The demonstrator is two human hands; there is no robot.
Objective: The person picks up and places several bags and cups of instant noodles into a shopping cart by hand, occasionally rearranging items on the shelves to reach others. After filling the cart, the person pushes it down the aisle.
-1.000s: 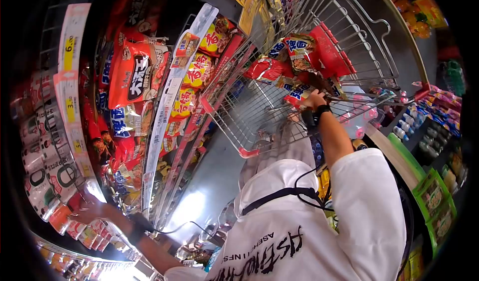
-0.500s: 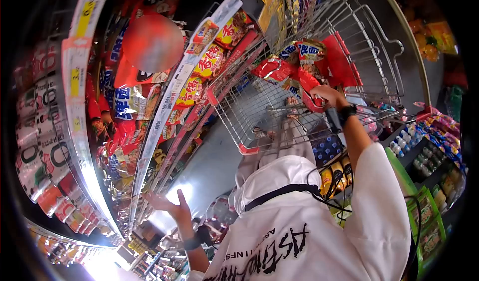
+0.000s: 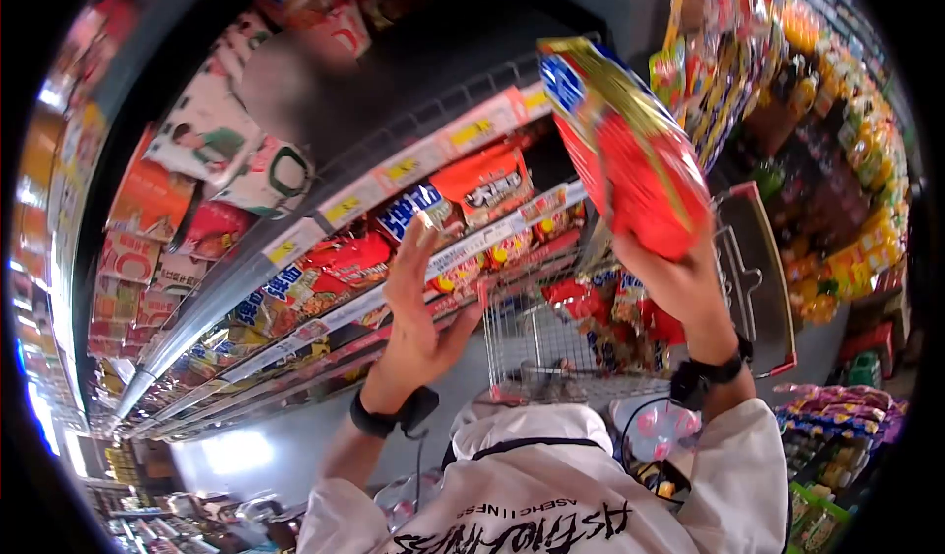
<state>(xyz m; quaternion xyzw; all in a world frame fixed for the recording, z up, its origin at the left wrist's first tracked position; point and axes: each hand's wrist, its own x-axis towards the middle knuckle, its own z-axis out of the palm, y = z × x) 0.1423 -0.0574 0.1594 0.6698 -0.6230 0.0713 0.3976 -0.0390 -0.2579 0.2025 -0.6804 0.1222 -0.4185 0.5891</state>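
Observation:
My right hand (image 3: 679,283) is closed around the lower end of a red noodle packet (image 3: 640,165) with a gold and blue upper end. The packet is raised above the cart, in front of the shelf. My left hand (image 3: 418,323) is held up with its fingers stretched out and nothing in it. Behind the left fingers, on the shelf, are a blue noodle packet (image 3: 409,212) and an orange-red packet (image 3: 485,185). Below the right hand stands a wire shopping cart (image 3: 507,328), with red packets (image 3: 579,301) lying in its basket.
A shelf edge with price tags (image 3: 399,170) runs diagonally across the left. White and green packets (image 3: 202,136) fill an upper shelf. Hanging snack bags (image 3: 728,23) are at the upper right, and yellow packages (image 3: 861,249) line the right side.
My right hand has risen from the cart, now with a noodle packet up by the shelf. My left hand has come up toward the shelf, and the view has turned.

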